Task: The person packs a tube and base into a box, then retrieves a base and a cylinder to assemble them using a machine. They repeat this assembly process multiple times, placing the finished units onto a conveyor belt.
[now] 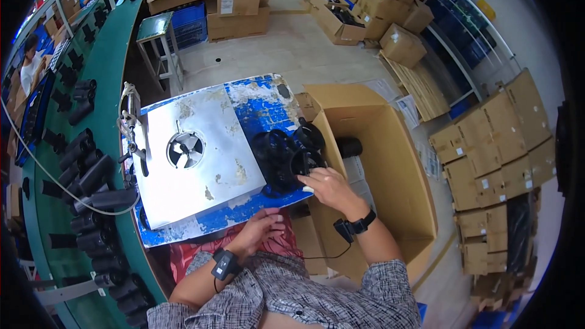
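At the right edge of the blue worktable (262, 106), my right hand (332, 189) is closed on the near rim of a black round plastic housing (306, 161). Other black round housings (277, 146) are bunched beside it, partly overlapping. Below the table's front edge, over my lap, my left hand (262, 231) has its fingers loosely curled together, and nothing shows in them. A shiny metal plate (225, 164) lies to the left of the housings. Through its round opening a small bladed metal fan wheel (185, 150) shows. A metal clamp-like fixture (130, 119) stands at the plate's left edge.
An open cardboard box (390, 146) stands against the table's right side, with a black part (349, 147) inside. To the left runs a green bench (58, 207) carrying several black cylindrical parts. A stool (155, 33) and stacked cartons (237, 0) stand beyond. A person (30, 67) sits far left.
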`<action>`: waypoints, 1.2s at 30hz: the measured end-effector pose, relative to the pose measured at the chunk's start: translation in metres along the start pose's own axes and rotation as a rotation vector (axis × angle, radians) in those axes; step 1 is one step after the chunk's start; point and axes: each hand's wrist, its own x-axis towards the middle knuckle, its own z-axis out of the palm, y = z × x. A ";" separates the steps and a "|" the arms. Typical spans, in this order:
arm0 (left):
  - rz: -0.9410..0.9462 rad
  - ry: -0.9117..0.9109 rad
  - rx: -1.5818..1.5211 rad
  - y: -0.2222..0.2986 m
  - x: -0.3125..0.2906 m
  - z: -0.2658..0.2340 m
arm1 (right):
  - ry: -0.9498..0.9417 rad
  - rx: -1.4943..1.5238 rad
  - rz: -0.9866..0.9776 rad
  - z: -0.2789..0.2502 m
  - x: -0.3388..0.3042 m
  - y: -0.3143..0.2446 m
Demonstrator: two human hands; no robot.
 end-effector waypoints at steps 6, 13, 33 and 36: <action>0.052 -0.237 0.327 0.015 -0.034 -0.007 | 0.131 0.020 -0.057 0.018 0.015 -0.008; 0.403 -0.323 0.632 0.045 -0.104 -0.027 | 0.532 0.010 0.296 -0.012 -0.013 -0.069; 0.843 0.162 0.247 0.123 -0.199 -0.073 | 0.046 1.117 0.069 0.006 0.171 -0.239; 0.893 0.179 0.389 0.126 -0.192 -0.059 | 0.070 0.923 -0.073 0.004 0.175 -0.225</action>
